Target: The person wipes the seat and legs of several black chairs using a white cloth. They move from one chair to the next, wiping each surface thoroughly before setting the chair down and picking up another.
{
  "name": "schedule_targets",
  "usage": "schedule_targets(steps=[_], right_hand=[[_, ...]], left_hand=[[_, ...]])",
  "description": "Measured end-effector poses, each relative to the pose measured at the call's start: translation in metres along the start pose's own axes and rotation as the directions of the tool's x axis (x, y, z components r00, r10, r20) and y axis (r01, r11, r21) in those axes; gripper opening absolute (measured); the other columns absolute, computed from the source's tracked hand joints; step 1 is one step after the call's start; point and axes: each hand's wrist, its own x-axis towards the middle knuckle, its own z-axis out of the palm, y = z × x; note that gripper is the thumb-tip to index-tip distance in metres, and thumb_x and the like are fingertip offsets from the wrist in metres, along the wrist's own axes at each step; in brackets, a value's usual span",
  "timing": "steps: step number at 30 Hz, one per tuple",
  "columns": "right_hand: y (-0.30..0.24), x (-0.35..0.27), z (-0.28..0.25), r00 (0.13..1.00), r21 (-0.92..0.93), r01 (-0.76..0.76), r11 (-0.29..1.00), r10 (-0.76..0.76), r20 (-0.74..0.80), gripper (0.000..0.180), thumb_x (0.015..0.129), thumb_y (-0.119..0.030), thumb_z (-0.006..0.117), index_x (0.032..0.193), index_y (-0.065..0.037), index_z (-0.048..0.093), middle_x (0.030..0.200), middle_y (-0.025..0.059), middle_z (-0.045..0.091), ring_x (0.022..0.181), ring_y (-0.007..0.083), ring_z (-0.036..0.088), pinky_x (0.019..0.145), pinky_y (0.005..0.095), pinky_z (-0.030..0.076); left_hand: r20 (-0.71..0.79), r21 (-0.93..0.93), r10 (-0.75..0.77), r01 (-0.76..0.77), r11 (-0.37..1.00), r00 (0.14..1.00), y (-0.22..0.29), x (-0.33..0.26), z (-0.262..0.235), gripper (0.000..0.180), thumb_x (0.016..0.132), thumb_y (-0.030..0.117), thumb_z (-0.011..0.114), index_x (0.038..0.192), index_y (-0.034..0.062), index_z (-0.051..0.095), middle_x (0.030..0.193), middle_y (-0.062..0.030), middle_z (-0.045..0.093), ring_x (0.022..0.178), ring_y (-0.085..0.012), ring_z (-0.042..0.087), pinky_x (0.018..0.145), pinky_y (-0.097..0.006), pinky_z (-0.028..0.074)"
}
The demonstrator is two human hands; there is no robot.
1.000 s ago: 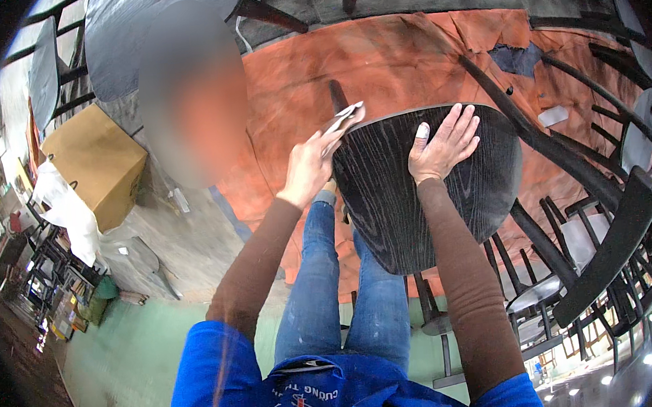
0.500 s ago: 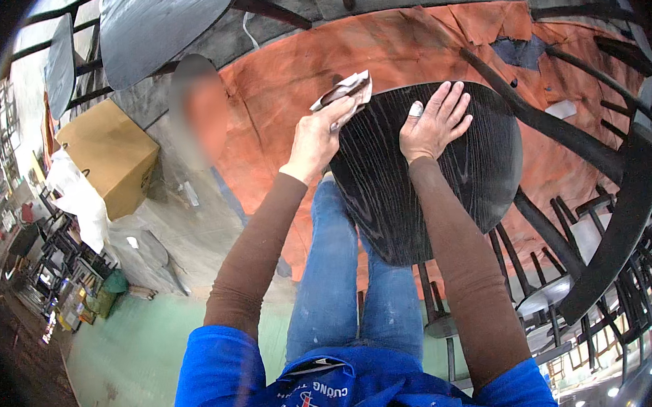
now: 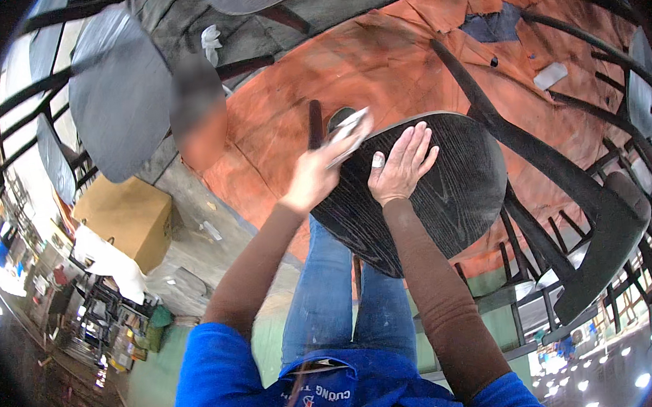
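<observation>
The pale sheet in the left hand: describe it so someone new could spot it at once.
Start at the orange floor covering, then the dark round wooden chair seat lying over it. At the seat's upper left edge the left hand grips a small pale grey folded sheet. It is the only light thing against the black seat; the right hand lies flat and empty.

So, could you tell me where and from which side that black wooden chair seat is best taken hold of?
Probably by the rim of the black chair seat at its near edge, coming from the person's side. The broad grained face is flat, with nothing to grasp: the right hand only presses on it, and the left hand, holding a small pale pad, occupies the far-left edge.
</observation>
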Motion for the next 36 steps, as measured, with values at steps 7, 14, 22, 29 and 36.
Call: schedule_targets(steps=[7, 14, 22, 29, 36], right_hand=[[0.001, -0.004, 0.004, 1.000, 0.017, -0.013, 1.000, 0.013, 0.000, 0.071, 0.099, -0.045, 0.031, 0.146, 0.007, 0.025, 0.155, 0.0265, 0.023, 0.145, 0.0418, 0.018, 0.113, 0.0642, 0.010], [0.006, -0.008, 0.007, 0.997, -0.018, 0.035, 0.999, -0.034, 0.071, 0.081, 0.088, -0.053, 0.048, 0.149, -0.004, 0.026, 0.154, 0.0263, 0.021, 0.144, 0.0472, 0.015, 0.112, 0.0683, 0.006], [0.000, -0.006, 0.006, 0.999, 0.061, -0.041, 0.997, 0.040, 0.009, 0.070, 0.097, -0.045, 0.036, 0.147, 0.004, 0.027, 0.155, 0.0252, 0.022, 0.145, 0.0410, 0.020, 0.113, 0.0658, 0.012], [0.001, -0.007, 0.003, 0.991, 0.046, -0.060, 0.997, 0.054, 0.122, 0.073, 0.088, -0.047, 0.050, 0.139, 0.005, 0.039, 0.147, 0.0289, 0.032, 0.142, 0.0438, 0.023, 0.110, 0.0697, 0.010], [-0.001, -0.008, 0.003, 0.989, 0.039, -0.094, 0.995, 0.089, 0.114, 0.072, 0.087, -0.048, 0.051, 0.137, 0.004, 0.045, 0.148, 0.0251, 0.036, 0.144, 0.0385, 0.022, 0.113, 0.0658, 0.010]], left_hand=[[0.090, -0.134, 0.137, -0.124, 0.983, 0.986, 0.019, 0.026, -0.001, 0.057, 0.080, -0.011, 0.052, 0.133, 0.0102, 0.057, 0.128, -0.0125, 0.062, 0.125, -0.0278, 0.055, 0.107, -0.037, 0.042], [0.208, -0.236, 0.435, -0.386, 0.892, 0.876, 0.072, 0.140, 0.086, 0.060, 0.067, -0.007, 0.055, 0.122, 0.0133, 0.066, 0.119, -0.0160, 0.065, 0.115, -0.0350, 0.059, 0.101, -0.043, 0.045], [0.235, -0.087, -0.092, 0.115, 0.990, 0.968, 0.002, 0.010, -0.024, 0.055, 0.083, -0.019, 0.050, 0.131, 0.0051, 0.058, 0.128, -0.0151, 0.062, 0.120, -0.0188, 0.058, 0.100, -0.032, 0.047], [0.431, -0.139, 0.458, -0.445, 0.885, 0.777, 0.072, 0.162, 0.081, 0.046, 0.082, -0.002, 0.054, 0.125, 0.0105, 0.062, 0.116, -0.0238, 0.062, 0.106, -0.0410, 0.061, 0.091, -0.043, 0.050], [0.482, -0.147, 0.314, -0.278, 0.949, 0.818, 0.069, 0.151, 0.043, 0.043, 0.087, 0.004, 0.057, 0.126, 0.0179, 0.064, 0.118, -0.0199, 0.064, 0.107, -0.0359, 0.064, 0.091, -0.040, 0.051]])
